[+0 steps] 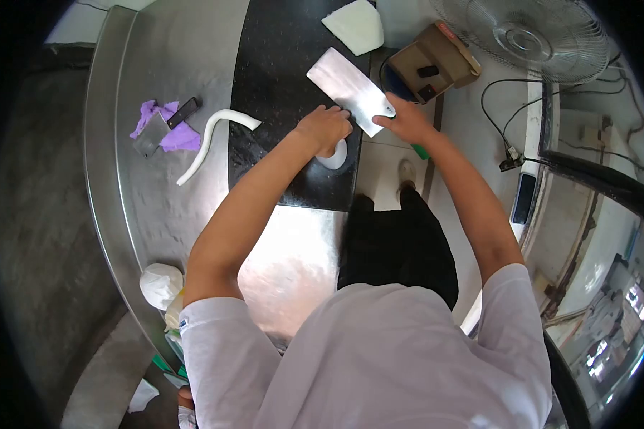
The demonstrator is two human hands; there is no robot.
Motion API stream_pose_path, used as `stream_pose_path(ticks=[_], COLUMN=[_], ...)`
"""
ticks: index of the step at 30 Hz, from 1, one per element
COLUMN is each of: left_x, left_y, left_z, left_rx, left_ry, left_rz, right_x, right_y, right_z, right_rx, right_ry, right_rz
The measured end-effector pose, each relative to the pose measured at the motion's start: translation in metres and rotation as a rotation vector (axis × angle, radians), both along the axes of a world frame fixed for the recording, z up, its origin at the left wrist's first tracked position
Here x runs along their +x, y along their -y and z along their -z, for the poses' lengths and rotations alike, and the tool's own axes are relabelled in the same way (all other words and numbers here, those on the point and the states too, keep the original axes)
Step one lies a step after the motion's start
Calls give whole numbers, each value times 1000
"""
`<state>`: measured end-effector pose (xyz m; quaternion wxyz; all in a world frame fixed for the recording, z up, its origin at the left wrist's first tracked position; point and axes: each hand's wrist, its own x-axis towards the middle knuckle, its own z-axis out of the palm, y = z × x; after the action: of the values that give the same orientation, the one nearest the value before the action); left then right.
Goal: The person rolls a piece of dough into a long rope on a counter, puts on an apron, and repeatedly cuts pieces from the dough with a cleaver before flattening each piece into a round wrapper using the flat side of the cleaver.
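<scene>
My right hand is closed around the handle end of a wide metal cleaver, its blade tilted over the black board. A bit of green shows below that hand. My left hand lies with curled fingers beside the blade's lower edge. Under its palm is a smooth white piece that looks like dough, partly hidden by the hand. A long white strip that looks like dough curves from the metal table onto the board's left edge.
A purple cloth with dark items lies at the left. A white folded cloth or pad sits at the board's far end. At the right are a cardboard box, a fan, cables and a phone. A white bundle stands near my left elbow.
</scene>
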<state>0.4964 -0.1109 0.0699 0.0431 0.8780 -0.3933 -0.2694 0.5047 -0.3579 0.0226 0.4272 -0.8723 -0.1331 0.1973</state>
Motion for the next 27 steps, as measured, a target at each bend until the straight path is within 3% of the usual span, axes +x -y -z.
stream_pose_path(ticks=[2, 7, 10, 14, 18, 21, 23, 27], left_x=[3, 18, 22, 24, 22, 21, 17, 15], left_y=[0, -2, -8, -5, -4, -1, 0, -2], left_z=[-6, -14, -14, -17, -16, -21, -26, -25], left_rx=[-71, -6, -130, -88, -116, -122, -125, -125], left_ry=[51, -180, -137, -150, -161, -163, -164, -160], left_rz=[15, -86, -80, -98, -89, -100, -112, -97], right_x=[-3, -18, -23, -24, -18, -18, -23, -34], right_y=[2, 0, 2, 1, 3, 0, -3, -7], right_z=[14, 17, 24, 14, 25, 22, 27, 20], right_rx=[-17, 80, 79, 44, 93, -31, 108, 112], right_ry=[43, -4, -44, -129, -19, -7, -36, -75], right_rz=[-5, 57, 64, 84, 57, 44, 62, 120])
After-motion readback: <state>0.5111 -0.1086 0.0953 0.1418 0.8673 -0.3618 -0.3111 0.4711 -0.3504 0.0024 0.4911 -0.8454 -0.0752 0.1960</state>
